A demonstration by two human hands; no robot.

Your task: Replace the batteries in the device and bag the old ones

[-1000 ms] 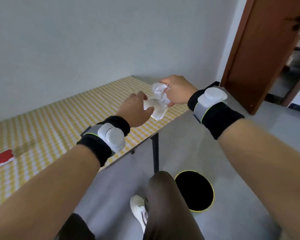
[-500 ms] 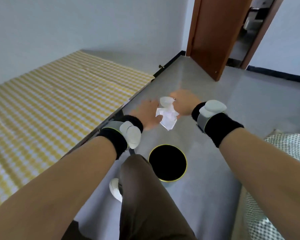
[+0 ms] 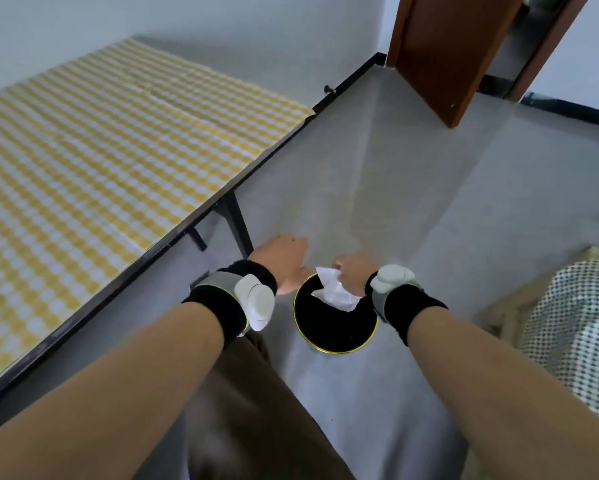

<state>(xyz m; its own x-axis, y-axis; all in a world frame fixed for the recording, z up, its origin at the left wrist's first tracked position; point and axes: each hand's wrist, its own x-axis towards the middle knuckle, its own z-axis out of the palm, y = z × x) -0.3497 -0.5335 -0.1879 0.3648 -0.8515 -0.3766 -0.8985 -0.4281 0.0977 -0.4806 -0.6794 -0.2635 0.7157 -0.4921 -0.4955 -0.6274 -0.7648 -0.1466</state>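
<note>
- Bag point(image 3: 333, 289): a crumpled white bag hanging over the dark mouth of a round bin. It sits at 7 o'clock from the right hand that holds it; what it contains cannot be seen.
- Right hand point(image 3: 355, 273): fingers curled round the top of the bag, pinching it, back of the hand up. The forearm reaches in from 4 o'clock, and the wrist carries a black band with a white pod point(image 3: 394, 279).
- Left hand point(image 3: 283, 261): at 10 o'clock from the bag, just beside it but apart. It holds nothing, palm down, fingers loosely straight and blurred. Its thumb side is over the bin's edge at 10 o'clock. The forearm comes in from 7 o'clock with a matching band and pod point(image 3: 255, 301).
- Bin point(image 3: 325, 350): black with a thin yellow rim, standing on the grey floor point(image 3: 377, 188) directly under the bag.
- Knee point(image 3: 253, 403): in brown trousers, at 7 o'clock from the bin.
- Table point(image 3: 94, 157): covered in a yellow-and-white check cloth, filling the view from 8 to 11 o'clock, well apart from the bag.
- Door point(image 3: 443, 53): brown, at 1 o'clock.
- Dotted fabric point(image 3: 578, 327): at 3 to 4 o'clock, by the right edge.
</note>
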